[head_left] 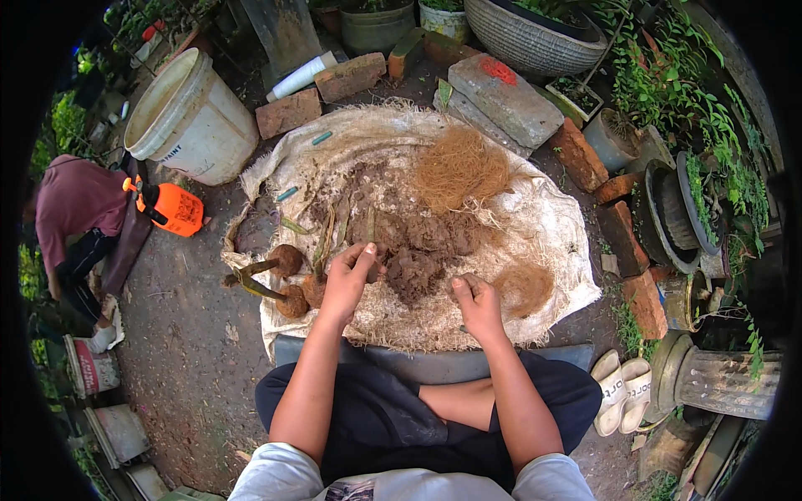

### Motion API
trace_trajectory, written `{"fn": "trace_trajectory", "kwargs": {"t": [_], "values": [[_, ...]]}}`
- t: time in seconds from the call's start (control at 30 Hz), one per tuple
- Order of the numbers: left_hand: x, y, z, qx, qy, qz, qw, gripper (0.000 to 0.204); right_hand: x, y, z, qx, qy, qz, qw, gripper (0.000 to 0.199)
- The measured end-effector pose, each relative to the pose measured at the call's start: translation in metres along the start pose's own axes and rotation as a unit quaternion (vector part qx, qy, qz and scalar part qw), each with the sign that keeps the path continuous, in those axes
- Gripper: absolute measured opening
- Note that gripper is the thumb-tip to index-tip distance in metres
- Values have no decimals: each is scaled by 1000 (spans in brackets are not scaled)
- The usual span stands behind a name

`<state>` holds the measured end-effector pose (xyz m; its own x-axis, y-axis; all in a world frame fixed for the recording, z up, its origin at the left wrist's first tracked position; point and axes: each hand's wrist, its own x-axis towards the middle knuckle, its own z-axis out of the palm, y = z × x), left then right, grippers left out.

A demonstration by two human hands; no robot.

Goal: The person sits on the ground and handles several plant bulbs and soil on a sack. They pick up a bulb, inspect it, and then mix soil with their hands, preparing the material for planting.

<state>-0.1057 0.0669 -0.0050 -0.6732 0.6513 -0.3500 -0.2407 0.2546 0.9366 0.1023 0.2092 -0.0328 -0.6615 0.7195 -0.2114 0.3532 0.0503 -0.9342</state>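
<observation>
At the yard's left edge, a person in a maroon top [79,200] bends low near an orange spray bottle [179,212], with a white bucket [219,125] standing just beyond it. Next come two round brown balls [288,260] with thick stems, lying at the left of a pale woven sack [555,221] spread before me. My left hand [349,278] is over the sack, thumb and forefinger close together at the lower end of a green strip [371,224]; whether they pinch it, I cannot tell. Dark, crumbly soil [424,252] is heaped at the middle of the sack, between and beyond my hands, with a tangle of orange-brown fibre [462,167] past it. My right hand [478,307] hangs just right of the soil, thumb against curled forefinger; I cannot tell whether anything is caught between them. Near it spreads a smaller fibre patch [526,289]. Farther right, a line of reddish bricks [581,157] runs along the ground, pale sandals [613,399] rest side by side below them, and a grey fluted piece [727,388] lies next to the pair.
</observation>
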Motion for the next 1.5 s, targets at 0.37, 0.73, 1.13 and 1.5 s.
{"fn": "trace_trajectory", "kwargs": {"t": [0.37, 0.73, 1.13, 1.5], "values": [[-5, -4, 23, -176, -29, -54, 983, 36, 1, 6, 9, 16, -26, -22, 999, 37], [1, -22, 12, -250, 2, -49, 967, 38, -3, -6, 11, 21, -41, -27, 999, 36], [-3, -17, 23, -169, -42, -30, 984, 31, -2, -3, 13, 3, 1, -51, 999, 40], [-7, -14, 34, -125, -62, -27, 990, 31, -1, -3, 16, 69, 25, -37, 997, 41]]}}
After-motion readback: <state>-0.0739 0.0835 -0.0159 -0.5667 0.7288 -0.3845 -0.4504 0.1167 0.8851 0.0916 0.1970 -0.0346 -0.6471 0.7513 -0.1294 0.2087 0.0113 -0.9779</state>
